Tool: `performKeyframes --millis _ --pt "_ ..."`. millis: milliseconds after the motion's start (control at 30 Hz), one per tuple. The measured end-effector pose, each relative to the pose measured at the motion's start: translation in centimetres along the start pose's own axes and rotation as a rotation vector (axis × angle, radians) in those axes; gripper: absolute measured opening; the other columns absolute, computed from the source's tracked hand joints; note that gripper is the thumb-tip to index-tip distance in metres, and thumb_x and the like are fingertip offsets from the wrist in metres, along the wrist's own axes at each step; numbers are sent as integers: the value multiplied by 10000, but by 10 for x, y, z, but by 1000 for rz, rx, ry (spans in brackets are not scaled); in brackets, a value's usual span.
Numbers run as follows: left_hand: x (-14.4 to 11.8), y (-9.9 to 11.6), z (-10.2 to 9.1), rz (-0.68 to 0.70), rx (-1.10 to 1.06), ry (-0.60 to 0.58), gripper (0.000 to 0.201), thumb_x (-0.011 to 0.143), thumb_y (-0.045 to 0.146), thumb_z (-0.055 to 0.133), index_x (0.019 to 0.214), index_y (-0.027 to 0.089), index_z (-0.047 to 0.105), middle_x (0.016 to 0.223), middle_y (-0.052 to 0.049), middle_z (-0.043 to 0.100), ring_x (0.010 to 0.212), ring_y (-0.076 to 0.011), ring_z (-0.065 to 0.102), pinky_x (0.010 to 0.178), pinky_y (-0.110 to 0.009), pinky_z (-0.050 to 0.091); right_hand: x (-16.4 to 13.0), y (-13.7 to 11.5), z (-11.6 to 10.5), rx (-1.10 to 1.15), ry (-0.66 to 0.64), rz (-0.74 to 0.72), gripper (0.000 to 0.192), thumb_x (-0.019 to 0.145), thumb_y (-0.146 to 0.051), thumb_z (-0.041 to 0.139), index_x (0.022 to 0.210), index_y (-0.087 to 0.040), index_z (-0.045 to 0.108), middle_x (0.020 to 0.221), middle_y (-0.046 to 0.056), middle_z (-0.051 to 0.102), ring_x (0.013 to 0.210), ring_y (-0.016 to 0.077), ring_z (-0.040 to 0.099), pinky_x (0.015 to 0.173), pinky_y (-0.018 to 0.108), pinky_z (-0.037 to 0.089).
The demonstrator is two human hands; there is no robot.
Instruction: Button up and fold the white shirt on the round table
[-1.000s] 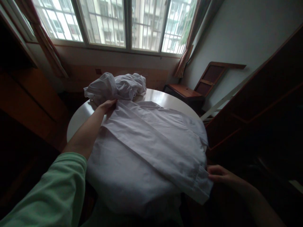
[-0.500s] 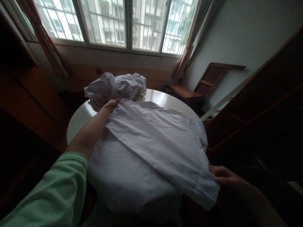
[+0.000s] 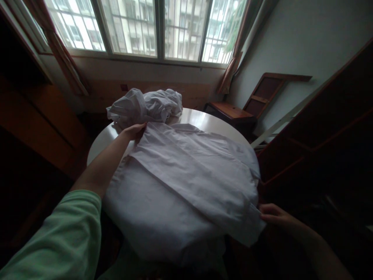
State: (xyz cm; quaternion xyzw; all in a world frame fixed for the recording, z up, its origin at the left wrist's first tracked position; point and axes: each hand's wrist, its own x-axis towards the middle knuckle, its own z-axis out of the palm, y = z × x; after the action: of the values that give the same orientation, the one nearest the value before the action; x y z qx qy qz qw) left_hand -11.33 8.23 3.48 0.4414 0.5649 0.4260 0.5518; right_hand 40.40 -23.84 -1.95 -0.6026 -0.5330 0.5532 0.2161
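A white shirt (image 3: 180,175) lies spread over a round white table (image 3: 204,121), its near part draped over the table's front edge. My left hand (image 3: 134,131) pinches the shirt's far left edge, close to a crumpled heap of white cloth (image 3: 145,105) at the back of the table. My right hand (image 3: 272,214) grips the shirt's folded right corner, which hangs off the table at the near right. A folded panel of the shirt runs diagonally between the two hands.
A barred window (image 3: 145,27) with reddish curtains fills the far wall. A wooden chair (image 3: 247,105) stands at the back right. Dark wooden furniture (image 3: 320,147) rises on the right and more wood stands at the left (image 3: 35,116).
The right hand has shifted the shirt's right corner slightly outward and down, pulling the fold tauter. The left hand stays on the far edge. The view has tilted a little.
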Motion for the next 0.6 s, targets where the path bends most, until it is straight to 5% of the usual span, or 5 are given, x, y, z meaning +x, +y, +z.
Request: performKeyframes --millis 233,467,600 --pt "-10 0 -7 -68 -40 -172 242 793 342 629 934 147 658 703 -83 694 775 -250 662 705 -324 529 -4 -6 -2 65 -52 -73 429 611 -573 711 624 -148 656 673 46 630 680 192 572 651 298 453" --pt "-19 9 4 -124 -63 -104 235 778 280 645 968 144 665 670 -80 697 674 -243 665 605 -317 527 -4 -3 -3 -15 47 -28 419 576 -575 735 699 -175 702 770 74 668 792 257 597 742 367 468" --pt "-24 13 10 -123 -86 -20 191 749 247 674 903 134 672 584 -80 666 589 -241 646 532 -321 507 -7 3 -9 64 -30 -124 415 553 -581 741 652 -180 697 855 81 671 860 279 593 768 385 455"
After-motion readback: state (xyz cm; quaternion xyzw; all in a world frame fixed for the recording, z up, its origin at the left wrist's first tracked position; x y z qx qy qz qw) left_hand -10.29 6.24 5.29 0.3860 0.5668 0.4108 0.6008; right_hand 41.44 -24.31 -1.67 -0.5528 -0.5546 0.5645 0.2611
